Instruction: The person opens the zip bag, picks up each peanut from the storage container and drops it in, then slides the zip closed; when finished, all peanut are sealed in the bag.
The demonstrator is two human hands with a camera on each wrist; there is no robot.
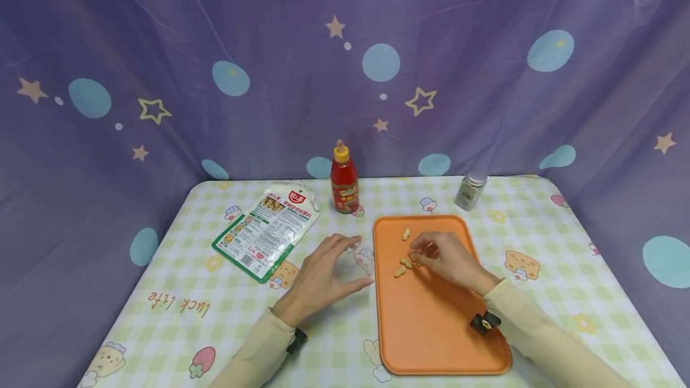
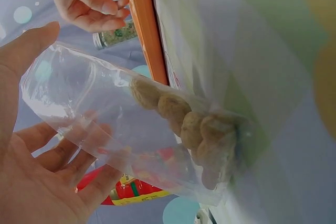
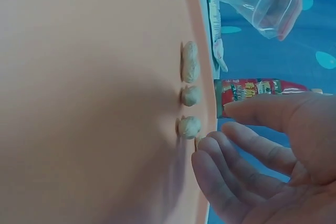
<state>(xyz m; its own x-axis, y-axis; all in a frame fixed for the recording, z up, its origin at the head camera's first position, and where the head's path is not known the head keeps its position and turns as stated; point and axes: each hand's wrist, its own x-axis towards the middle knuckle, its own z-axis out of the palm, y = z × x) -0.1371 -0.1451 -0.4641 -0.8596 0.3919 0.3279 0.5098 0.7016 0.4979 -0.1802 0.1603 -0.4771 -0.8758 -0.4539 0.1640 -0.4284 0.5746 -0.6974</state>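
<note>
My left hand [image 1: 318, 277] holds a clear plastic bag [image 1: 364, 258] upright by its open mouth, thumb on one side and fingers on the other. Several unshelled peanuts [image 2: 181, 119] lie at the bottom of the bag in the left wrist view. Over the orange tray [image 1: 431, 328], my right hand [image 1: 446, 261] hovers with loosely bent fingers, close above a few peanuts. One peanut [image 1: 406, 234] lies apart toward the tray's far end, another [image 1: 400, 271] nearer the left rim. In the right wrist view nothing shows between the fingers, and a peanut [image 3: 190, 127] sits beside the fingertips.
A red sauce bottle [image 1: 345, 184] with a yellow cap stands at the back middle. Right of it is a glass spice jar [image 1: 470, 192]. A white and green food packet [image 1: 268, 229] lies flat on the left of the checked tablecloth [image 1: 178, 340]. A purple curtain [image 1: 291, 35] hangs behind.
</note>
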